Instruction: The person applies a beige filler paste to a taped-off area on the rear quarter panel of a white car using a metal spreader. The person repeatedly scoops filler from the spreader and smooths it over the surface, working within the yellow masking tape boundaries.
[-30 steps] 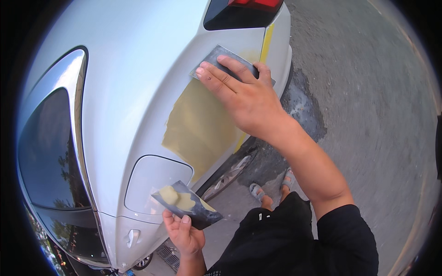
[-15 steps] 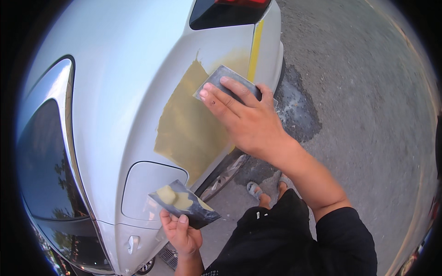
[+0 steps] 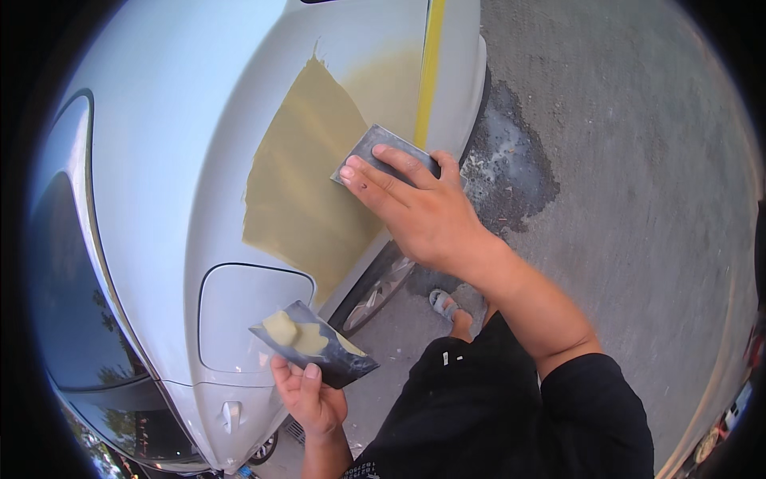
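- Biggest thing here is the gray pavement (image 3: 622,223) on the right, with a dark wet patch (image 3: 515,172) right beside the car.
- White car (image 3: 159,199) fills the left side.
- Black shorts (image 3: 471,399) on the person at the bottom, plus 1 sandaled foot (image 3: 444,302) on the ground.
- Tan filler patch (image 3: 299,176) sits on the car's side panel, between the fuel flap (image 3: 231,311) and the strip of yellow tape (image 3: 429,76).
- As for the 2 hands: the right hand (image 3: 423,203) has its fingers splayed flat over a gray spreader (image 3: 363,164), which covers part of the patch's right edge. Can't see its thumb.
- Left hand (image 3: 315,403) has a pretty narrow pinch, thumb on top, on a dark plate (image 3: 343,366) tilted in front of the flap's lower right corner.
- Smallest: a pale yellow putty lump (image 3: 280,328) on that plate, with a smear right next to it.
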A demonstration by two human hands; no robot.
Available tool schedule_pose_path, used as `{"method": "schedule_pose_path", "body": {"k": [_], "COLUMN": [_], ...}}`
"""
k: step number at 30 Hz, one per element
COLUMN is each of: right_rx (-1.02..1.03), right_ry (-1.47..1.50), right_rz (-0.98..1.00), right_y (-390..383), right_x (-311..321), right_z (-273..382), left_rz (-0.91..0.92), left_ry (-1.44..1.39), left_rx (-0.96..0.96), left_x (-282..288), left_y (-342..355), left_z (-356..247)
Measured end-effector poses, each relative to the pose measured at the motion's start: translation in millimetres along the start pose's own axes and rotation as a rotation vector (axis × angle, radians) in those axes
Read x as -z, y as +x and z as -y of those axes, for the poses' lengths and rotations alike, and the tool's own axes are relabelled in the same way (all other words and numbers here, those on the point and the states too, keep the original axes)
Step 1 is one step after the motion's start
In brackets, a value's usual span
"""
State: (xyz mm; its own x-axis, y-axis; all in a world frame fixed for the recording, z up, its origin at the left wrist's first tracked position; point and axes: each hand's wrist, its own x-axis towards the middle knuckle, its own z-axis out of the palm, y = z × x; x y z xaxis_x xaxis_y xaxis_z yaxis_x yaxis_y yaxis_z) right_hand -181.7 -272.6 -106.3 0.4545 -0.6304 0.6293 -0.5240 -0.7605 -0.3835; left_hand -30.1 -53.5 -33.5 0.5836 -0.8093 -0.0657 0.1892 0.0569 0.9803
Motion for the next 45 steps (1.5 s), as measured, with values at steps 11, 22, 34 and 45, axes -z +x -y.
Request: {"method": "schedule_pose_path", "body": {"k": [11,22,34,45], "right_rx": [-0.168,-0.257,-0.135,-0.459], "right_ry": [0.245,0.229,0.171,1.247], "right_rz": [-0.048,0.019,-0.042,0.067], "right_y": [-86.0,-108.2,-49.1,-103.7], "right_x": [-64.4,-66.0,-46.4,-13.6], "right_z": [33.4,43.8,-6.7,63.7], "left_rz": [0.064,0.120,0.074,0.090], "left_ry": [0.058,0.084,0.100,-0.018], "left_rx": [0.026,0.041,0.016,0.091], "left_x": [15.3,17.1,8.7,-9.6], "left_y": [-0.4,0.6,-1.8,10.0], "left_z": [4.5,2.8,3.3,4.1]}}
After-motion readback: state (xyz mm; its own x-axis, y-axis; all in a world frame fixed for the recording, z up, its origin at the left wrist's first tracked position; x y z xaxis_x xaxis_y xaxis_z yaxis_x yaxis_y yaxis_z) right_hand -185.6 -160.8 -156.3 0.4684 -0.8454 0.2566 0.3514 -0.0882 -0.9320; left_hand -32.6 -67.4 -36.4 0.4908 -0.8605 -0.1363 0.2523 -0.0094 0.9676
